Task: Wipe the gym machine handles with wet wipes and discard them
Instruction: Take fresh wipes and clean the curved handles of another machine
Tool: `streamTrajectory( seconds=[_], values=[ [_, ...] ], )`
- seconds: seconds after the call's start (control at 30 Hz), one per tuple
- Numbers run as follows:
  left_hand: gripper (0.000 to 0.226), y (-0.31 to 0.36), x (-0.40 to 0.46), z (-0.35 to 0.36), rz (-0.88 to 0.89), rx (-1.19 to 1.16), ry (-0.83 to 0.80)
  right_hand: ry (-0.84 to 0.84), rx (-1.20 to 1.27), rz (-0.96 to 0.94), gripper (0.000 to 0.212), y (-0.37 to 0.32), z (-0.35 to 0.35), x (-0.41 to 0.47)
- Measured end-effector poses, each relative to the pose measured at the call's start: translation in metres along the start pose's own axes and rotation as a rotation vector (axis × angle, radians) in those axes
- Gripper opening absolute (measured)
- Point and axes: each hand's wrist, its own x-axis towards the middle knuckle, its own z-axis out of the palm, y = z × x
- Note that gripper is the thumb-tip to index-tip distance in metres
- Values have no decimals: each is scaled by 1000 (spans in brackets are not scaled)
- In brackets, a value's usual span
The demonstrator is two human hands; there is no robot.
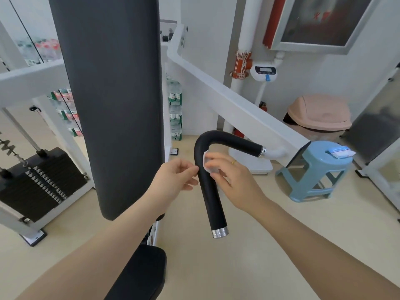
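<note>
A black bent handle point(211, 191) with chrome end caps hangs from the white machine arm point(238, 105) at the centre of the view. My right hand point(233, 180) holds a folded white wet wipe point(206, 162) against the right side of the handle just below its bend. My left hand point(175, 176) is at the handle's left side at the same height, its thumb and fingertips pinched together right at the handle. A pack of wet wipes point(341, 152) lies on a blue plastic stool point(313, 172) to the right.
A pink lidded bin point(320, 115) stands behind the stool by the wall. The tall black back pad point(112, 100) and seat point(140, 273) of the machine fill the left centre. A weight stack point(36, 182) sits at far left. Beige floor lies below.
</note>
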Motion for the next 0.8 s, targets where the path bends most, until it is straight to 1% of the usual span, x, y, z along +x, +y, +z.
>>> streamTrajectory(
  seconds=[0.07, 0.1, 0.17, 0.2, 0.27, 0.33, 0.37, 0.4, 0.47, 0.5, 0.53, 0.57, 0.6, 0.63, 0.67, 0.7, 0.73, 0.77, 0.8],
  values=[
    [13, 3, 2, -1, -31, -34, 1, 15, 32, -21, 30, 0, -1, -1],
    [14, 6, 3, -1, -67, -108, 4, -6, 12, -53, 31, 0, -2, -1],
    [16, 12, 5, -3, -117, -281, 5, -106, -78, -149, 29, -2, 0, 0],
    [18, 14, 6, -5, -116, -321, -5, -173, -126, -196, 32, -4, 3, 2],
    [23, 11, 6, -8, -83, -233, -43, -304, -179, -250, 34, -11, 5, 8],
    [24, 7, 5, -10, -55, -150, -87, -357, -153, -258, 37, -18, 2, 16],
    [24, 6, 4, -10, -55, -178, -105, -334, -143, -270, 38, -20, 1, 18],
    [25, 6, 5, -10, -52, -223, -118, -270, -156, -291, 35, -22, 2, 17],
    [25, 9, 8, -10, -37, -277, -112, -64, -221, -292, 24, -22, 12, 8],
    [22, 10, 10, -9, -40, -307, -101, 45, -224, -229, 19, -24, 16, 2],
    [20, 11, 12, -9, -55, -339, -78, 110, -183, -101, 21, -26, 17, -2],
    [18, 10, 14, -8, -71, -350, -44, 132, -112, 67, 28, -31, 16, -3],
    [17, 7, 16, -7, -74, -325, -4, 107, -12, 240, 35, -35, 14, -1],
    [17, 4, 18, -6, -67, -277, 30, 68, 106, 396, 37, -39, 11, 2],
    [18, 0, 19, -4, -55, -229, 62, 54, 232, 522, 34, -42, 9, 6],
    [18, -3, 19, -3, -42, -189, 93, 61, 372, 622, 28, -45, 8, 10],
    [17, -4, 20, -1, -27, -154, 120, 76, 502, 712, 28, -49, 7, 14],
    [16, -4, 20, 1, -8, -120, 139, 76, 581, 803, 31, -52, 6, 20],
    [16, -5, 20, 3, 10, -84, 146, 59, 603, 876, 33, -55, 4, 26]
  ],
)
